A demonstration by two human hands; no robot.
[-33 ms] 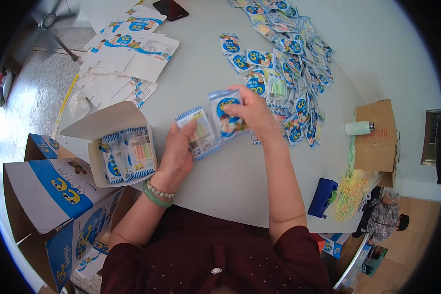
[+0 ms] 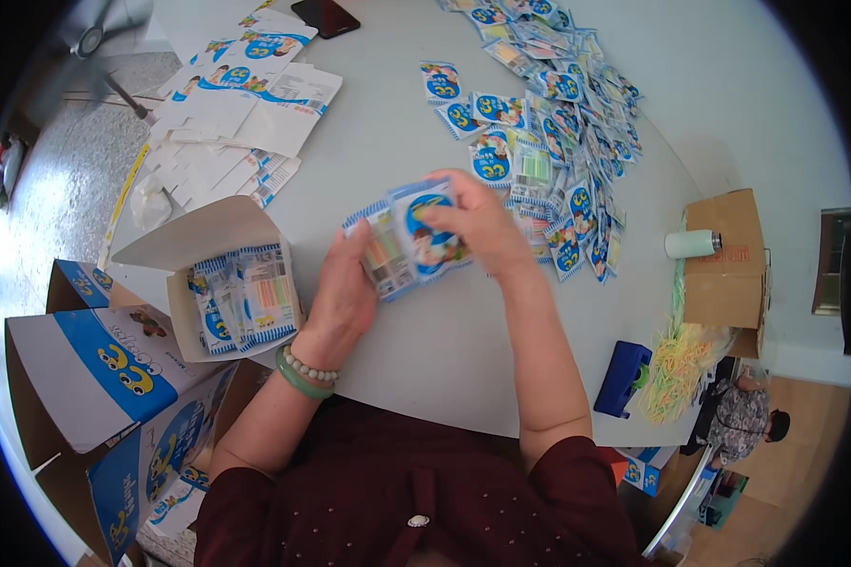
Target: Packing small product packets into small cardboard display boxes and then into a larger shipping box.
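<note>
My left hand (image 2: 342, 295) grips a small flat snack packet (image 2: 384, 257), its see-through, barcoded side up. My right hand (image 2: 482, 225) pinches another packet (image 2: 435, 248), blue and white with a printed picture, thumb on top. The two packets overlap over the middle of the table, the right one in front. To the left of my left wrist stands an open white carton (image 2: 184, 326) with several similar packets (image 2: 269, 295) standing in it. Beyond my right hand spreads a large heap of the same packets (image 2: 563, 137).
Flattened printed cartons (image 2: 246, 104) lie at the far left, by a dark phone (image 2: 325, 17). Larger cardboard boxes (image 2: 95, 378) flank the table's left edge. A blue tape dispenser (image 2: 624, 380), paper shreds (image 2: 676, 373), a pale bottle (image 2: 692, 245) and a brown carton (image 2: 725, 288) are at right.
The right packet has moved slightly left and now laps over the one in my left hand. My right hand came along with it.
</note>
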